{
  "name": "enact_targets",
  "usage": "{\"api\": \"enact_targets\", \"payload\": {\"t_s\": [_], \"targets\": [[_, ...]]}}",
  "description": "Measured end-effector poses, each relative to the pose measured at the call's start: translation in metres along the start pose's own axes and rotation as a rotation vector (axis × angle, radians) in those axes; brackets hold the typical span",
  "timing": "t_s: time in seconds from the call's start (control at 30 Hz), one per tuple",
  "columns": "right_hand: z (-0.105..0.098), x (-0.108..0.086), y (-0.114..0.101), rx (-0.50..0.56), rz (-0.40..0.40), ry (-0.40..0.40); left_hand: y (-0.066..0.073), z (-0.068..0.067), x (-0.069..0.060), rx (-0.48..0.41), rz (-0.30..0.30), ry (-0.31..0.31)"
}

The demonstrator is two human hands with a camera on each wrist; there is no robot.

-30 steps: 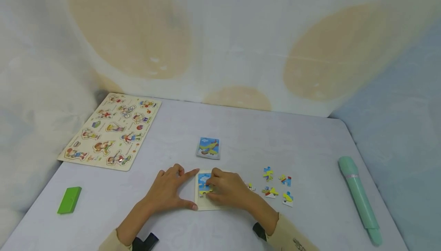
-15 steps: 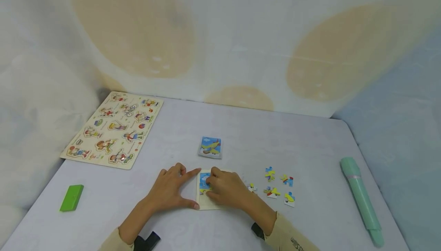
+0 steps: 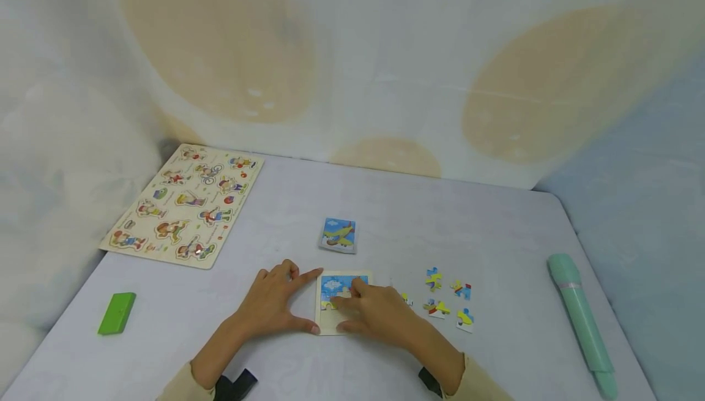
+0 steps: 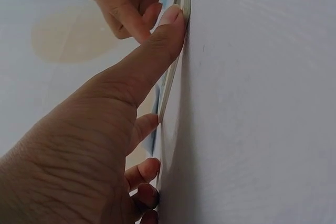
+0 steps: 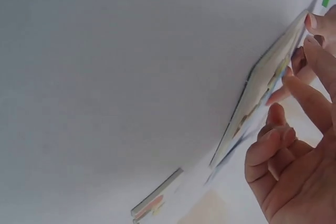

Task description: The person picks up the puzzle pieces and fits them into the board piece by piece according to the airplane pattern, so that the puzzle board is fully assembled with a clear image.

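Note:
A small jigsaw puzzle tray [image 3: 329,326] lies in front of me, its upper part filled with joined blue-and-white sky pieces [image 3: 337,284]. Its lower part shows bare board. My left hand [image 3: 271,303] spreads thumb and forefinger against the left corners of the tray. In the left wrist view, the left thumb [image 4: 168,27] presses the tray's edge [image 4: 169,90]. My right hand [image 3: 382,315] is over the tray's right side, with the forefinger extended onto the pieces. The right wrist view shows its other fingers [image 5: 273,153] bent, with no piece visible between them.
Several loose airplane puzzle pieces [image 3: 437,308] lie right of the tray. Behind it is an airplane picture card or box [image 3: 338,236]. A figure puzzle board [image 3: 182,205] lies far left, a green block [image 3: 117,313] nearer left, and a mint-green tube [image 3: 584,321] at right.
My right hand has shifted right and uncovered more of the tray's upper pieces, and its forefinger is now straighter. The left hand keeps its place at the tray. The head view has moved slightly.

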State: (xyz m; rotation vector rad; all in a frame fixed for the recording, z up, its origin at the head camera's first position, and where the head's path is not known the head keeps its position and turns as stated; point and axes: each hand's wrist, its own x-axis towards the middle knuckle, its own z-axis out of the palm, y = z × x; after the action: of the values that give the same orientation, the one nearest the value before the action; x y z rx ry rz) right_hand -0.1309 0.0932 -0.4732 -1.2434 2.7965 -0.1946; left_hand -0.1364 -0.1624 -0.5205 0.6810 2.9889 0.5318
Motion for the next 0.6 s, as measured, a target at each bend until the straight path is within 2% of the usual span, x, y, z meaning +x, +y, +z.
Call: {"api": "enact_targets", "payload": {"t_s": [0.1,0.37,0.6], "targets": [[0.0030,-0.0042,0.0011,-0.040,-0.003,-0.024,0.0013,-0.0010,0.0017,0.003,0.005,-0.001],[0.0078,-0.0058,0.0005,-0.081,0.023,-0.014,0.0042,-0.0037,0.0037,0.001,0.013,0.010],[0.0097,-0.0052,-0.0012,-0.023,0.047,-0.038,0.0021,-0.0020,0.0005,0.016,0.010,0.024]]}}
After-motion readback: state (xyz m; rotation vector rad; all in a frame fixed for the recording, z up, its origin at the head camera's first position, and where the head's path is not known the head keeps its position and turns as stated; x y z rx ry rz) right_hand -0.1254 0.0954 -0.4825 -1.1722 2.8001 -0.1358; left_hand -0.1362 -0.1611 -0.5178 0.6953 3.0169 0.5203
